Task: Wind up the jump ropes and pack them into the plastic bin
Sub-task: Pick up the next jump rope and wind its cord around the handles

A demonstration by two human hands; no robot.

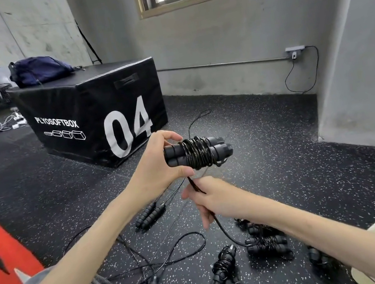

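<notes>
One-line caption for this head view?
Left hand grips jump-rope handles while right hand winds the cord around them.

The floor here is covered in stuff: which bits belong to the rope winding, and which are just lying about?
Job: held rope, left hand, right hand, wound ropes, loose ropes.
Lying about: box, bag, wall cable.

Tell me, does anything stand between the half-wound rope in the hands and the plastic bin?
Cannot tell: no plastic bin is clearly in view. The left hand grips the jump rope handles; the right hand holds the cord. Wound ropes lie below.
</notes>
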